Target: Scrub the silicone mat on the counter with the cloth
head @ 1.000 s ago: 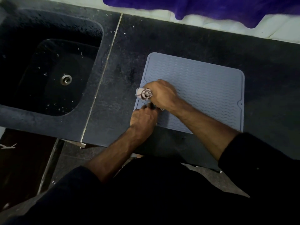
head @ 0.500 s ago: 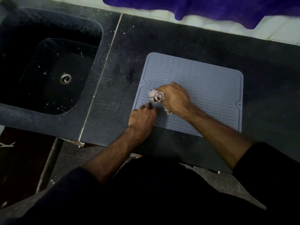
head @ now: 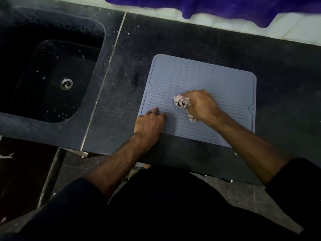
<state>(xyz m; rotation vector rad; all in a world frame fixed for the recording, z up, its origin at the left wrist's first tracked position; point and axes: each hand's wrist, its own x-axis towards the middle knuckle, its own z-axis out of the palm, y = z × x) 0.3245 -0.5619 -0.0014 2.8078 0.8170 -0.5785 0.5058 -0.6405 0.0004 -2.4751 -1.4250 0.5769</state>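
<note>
- Sink [head: 97, 54]: dark recessed basin at the far left, metal drain [head: 66, 83] near its middle, pale flecks scattered over floor and rim. Well apart from the work.
- Counter [head: 191, 37]: dark speckled slab, a pale seam line dividing it from the sink section. Purple fabric [head: 225, 7] hangs along the wall at the top edge.
- Left hand [head: 148, 126]: rests on the mat's near left corner, fingertips pressed flat to the surface, nothing gripped. Judged to be pinning the mat against sliding.
- Silicone mat [head: 217, 80]: grey, wave-ribbed, raised border, lying flat on the counter right of the seam; its near edge sits close to the counter's front edge. Long axis runs left to right.
- Cloth [head: 182, 101]: small pale patterned wad, bunched, in contact with the mat left of centre; a tail trails out below the gripping hand.
- Right hand [head: 202, 105]: fingers curled tight around the cloth, pressing it down. This hand does the scrubbing.
- Governing relation: the larger unscrubbed-looking expanse lies to the right of and beyond the cloth; the coming stroke likely travels along the long axis, away from the bracing hand.
</note>
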